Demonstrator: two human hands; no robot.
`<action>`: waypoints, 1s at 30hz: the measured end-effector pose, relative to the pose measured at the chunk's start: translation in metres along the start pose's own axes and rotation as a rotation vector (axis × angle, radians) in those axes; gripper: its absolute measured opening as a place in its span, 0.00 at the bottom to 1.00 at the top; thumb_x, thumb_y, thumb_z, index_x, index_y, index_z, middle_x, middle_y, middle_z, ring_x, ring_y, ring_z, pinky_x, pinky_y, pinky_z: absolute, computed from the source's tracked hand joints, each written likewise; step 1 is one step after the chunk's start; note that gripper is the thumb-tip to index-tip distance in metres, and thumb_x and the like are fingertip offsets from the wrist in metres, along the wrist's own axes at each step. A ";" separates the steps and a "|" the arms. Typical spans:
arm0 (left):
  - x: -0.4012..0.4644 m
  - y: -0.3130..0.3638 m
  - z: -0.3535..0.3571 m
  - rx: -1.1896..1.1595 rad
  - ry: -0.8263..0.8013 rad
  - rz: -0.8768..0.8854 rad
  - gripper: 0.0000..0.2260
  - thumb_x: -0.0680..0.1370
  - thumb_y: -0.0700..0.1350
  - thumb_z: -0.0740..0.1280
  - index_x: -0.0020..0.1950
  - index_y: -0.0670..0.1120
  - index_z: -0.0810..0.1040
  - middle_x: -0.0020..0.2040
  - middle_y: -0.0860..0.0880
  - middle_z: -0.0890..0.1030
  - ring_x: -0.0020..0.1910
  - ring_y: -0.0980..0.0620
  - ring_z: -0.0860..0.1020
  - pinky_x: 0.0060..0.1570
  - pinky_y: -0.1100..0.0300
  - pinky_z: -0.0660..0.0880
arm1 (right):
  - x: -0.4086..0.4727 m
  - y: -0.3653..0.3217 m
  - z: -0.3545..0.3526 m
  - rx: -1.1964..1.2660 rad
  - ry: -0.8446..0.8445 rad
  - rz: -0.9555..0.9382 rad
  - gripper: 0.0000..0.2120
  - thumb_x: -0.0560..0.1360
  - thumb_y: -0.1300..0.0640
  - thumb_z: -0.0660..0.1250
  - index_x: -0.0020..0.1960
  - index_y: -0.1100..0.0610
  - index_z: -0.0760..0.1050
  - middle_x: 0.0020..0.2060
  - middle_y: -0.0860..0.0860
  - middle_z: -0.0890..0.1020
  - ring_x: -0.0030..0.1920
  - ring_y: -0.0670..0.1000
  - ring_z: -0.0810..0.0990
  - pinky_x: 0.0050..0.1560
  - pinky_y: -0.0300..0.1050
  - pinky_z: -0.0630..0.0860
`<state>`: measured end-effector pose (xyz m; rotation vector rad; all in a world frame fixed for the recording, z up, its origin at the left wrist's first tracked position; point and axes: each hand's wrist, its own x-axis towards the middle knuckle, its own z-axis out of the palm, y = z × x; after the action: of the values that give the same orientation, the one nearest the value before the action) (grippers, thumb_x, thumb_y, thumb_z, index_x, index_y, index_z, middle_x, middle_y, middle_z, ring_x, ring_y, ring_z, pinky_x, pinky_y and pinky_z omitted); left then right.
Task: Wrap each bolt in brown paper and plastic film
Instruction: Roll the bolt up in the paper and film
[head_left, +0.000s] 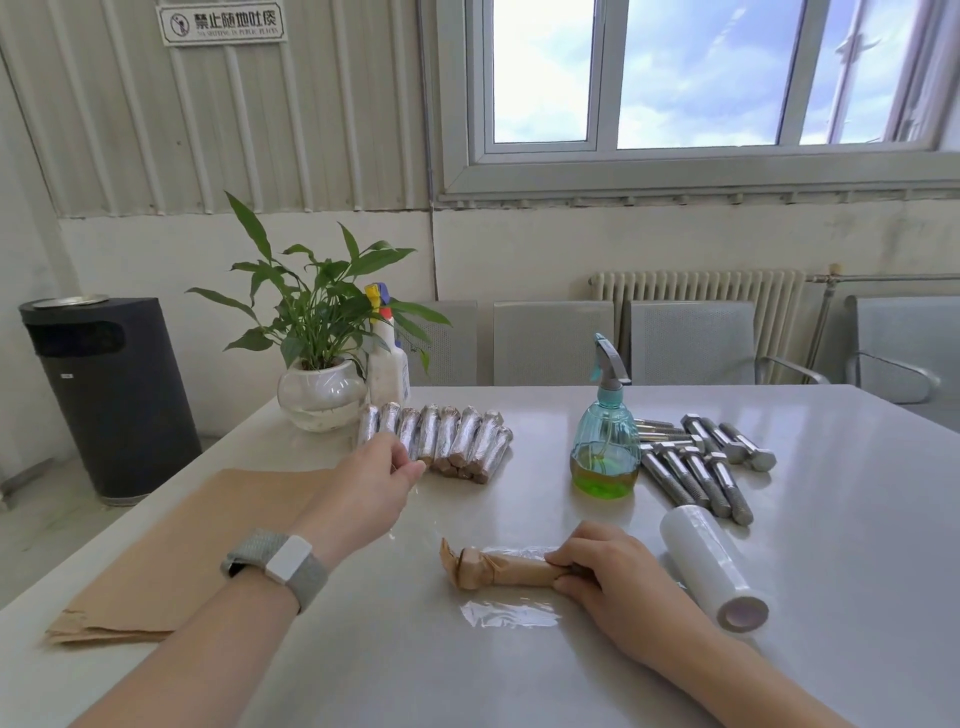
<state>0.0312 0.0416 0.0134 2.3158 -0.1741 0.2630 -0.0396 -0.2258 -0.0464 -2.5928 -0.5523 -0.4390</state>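
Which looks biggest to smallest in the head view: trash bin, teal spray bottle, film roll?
1. Trash bin, though farthest away.
2 and 3. Teal spray bottle and film roll look alike; the roll's nearness makes ranking unsure.

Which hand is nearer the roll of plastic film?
Right. The right hand grips the paper-wrapped bolt just beside the film roll; the left hand is across the table by the finished bundles.

By my right hand (602, 566) lay a bolt wrapped in tan-brown paper (506, 569); past its knuckles stood a teal spray bottle (605, 441) holding yellow-green liquid, with bare silver-grey bolts (701, 467) beyond. Just right of that hand, the film roll (711, 566) was milky white. Under my left forearm the paper sheets (187, 551) were plain brown, and my watch strap (306, 574) was speckled grey.
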 end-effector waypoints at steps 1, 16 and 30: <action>0.001 0.007 0.002 -0.029 -0.022 -0.001 0.10 0.81 0.49 0.63 0.43 0.48 0.69 0.31 0.49 0.74 0.26 0.51 0.69 0.30 0.57 0.67 | 0.000 0.001 -0.001 0.000 0.000 0.007 0.09 0.77 0.54 0.68 0.57 0.49 0.82 0.49 0.43 0.76 0.53 0.45 0.75 0.54 0.32 0.67; -0.015 0.060 0.100 -0.182 -0.600 -0.025 0.04 0.83 0.45 0.56 0.49 0.48 0.66 0.31 0.44 0.78 0.24 0.46 0.77 0.23 0.63 0.70 | 0.001 0.003 0.000 0.003 0.016 0.018 0.08 0.75 0.54 0.70 0.52 0.48 0.84 0.41 0.45 0.75 0.46 0.46 0.75 0.49 0.38 0.70; -0.003 0.069 0.093 0.094 -0.851 0.025 0.21 0.70 0.31 0.45 0.57 0.50 0.62 0.30 0.46 0.82 0.25 0.49 0.79 0.26 0.63 0.71 | -0.003 0.004 -0.006 -0.112 -0.027 -0.107 0.12 0.78 0.54 0.64 0.61 0.49 0.74 0.46 0.50 0.74 0.47 0.51 0.73 0.49 0.47 0.70</action>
<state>0.0268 -0.0732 -0.0014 2.3778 -0.6158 -0.7333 -0.0412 -0.2332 -0.0440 -2.6881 -0.6973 -0.4832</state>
